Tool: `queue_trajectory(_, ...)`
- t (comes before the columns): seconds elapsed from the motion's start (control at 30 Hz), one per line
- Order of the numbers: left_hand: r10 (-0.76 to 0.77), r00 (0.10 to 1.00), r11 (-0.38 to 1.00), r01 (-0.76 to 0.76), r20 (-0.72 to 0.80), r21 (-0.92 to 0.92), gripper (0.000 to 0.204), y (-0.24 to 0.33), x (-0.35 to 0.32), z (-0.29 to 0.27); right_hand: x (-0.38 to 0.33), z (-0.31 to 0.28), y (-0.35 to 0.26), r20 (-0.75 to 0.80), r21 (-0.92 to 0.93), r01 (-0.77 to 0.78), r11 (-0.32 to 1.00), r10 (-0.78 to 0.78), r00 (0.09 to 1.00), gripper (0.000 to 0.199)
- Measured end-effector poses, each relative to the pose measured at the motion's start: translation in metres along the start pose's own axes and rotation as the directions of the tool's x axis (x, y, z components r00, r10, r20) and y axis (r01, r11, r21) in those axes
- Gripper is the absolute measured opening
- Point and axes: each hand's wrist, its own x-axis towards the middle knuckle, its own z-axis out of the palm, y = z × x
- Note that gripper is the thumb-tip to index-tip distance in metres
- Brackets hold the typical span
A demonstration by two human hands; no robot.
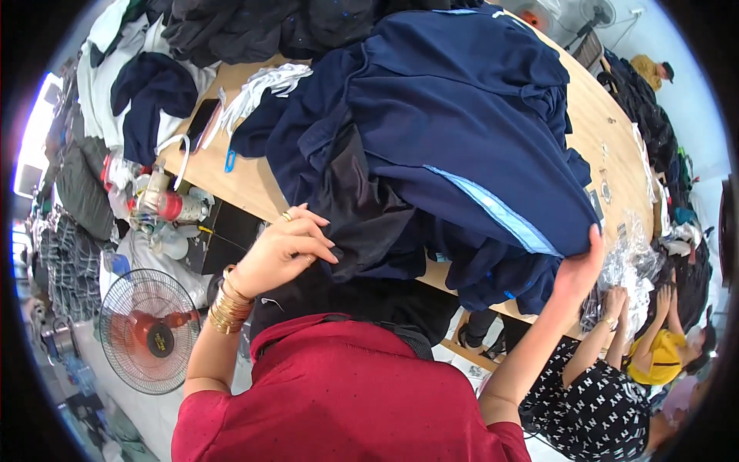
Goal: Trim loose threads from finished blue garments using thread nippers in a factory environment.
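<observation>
On the long wooden table (246, 185) before me lies a heap of navy garments (454, 131), its topmost piece crossed by a pale blue stripe (500, 212). My left hand (286, 248), with a ring on one finger and a stack of gold bangles (227, 304) at the wrist, rests curled on a dark black cloth (362, 208) at the near edge of the heap, fingers bent down onto the fabric; whether they pinch it I cannot tell. My right hand (581, 266) is raised at the heap's right corner, fingers closed over the hem of the striped navy garment, grasping it. Left of the heap, on bare table, lie a white cloth bundle (265, 85), a dark phone (202, 119) and a small blue clip (229, 160). Beyond the table's left end stand bottles and a red can (173, 206), and on the floor below, a red-centred fan (150, 331). At lower right, another person in a black patterned shirt (596, 412) handles clear plastic bags (631, 266) beside the table.
</observation>
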Motion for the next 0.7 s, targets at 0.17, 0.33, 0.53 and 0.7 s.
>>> queue_trajectory(0.17,0.056,0.996,0.987,-0.045,0.069,-0.154,0.026,0.005,-0.015,-0.002,-0.011,-0.025,-0.02,0.129,0.119,-0.16,0.98,0.144,0.981,0.033)
queue_trajectory(0.33,0.021,0.968,0.976,0.035,0.252,-0.214,0.024,-0.018,-0.035,-0.023,-0.06,-0.035,-0.005,-0.126,-0.298,-0.04,0.954,0.002,0.992,0.019)
queue_trajectory(0.53,0.08,0.882,0.995,-0.039,0.464,-0.097,0.019,-0.079,-0.029,0.006,-0.124,-0.033,0.036,-0.231,-0.479,-0.115,0.87,0.002,0.973,0.013)
queue_trajectory(0.7,0.107,0.76,0.993,-0.114,0.641,-0.03,0.018,-0.109,-0.008,0.023,-0.17,-0.045,0.052,-0.064,-0.872,0.07,0.485,-0.255,0.965,0.012)
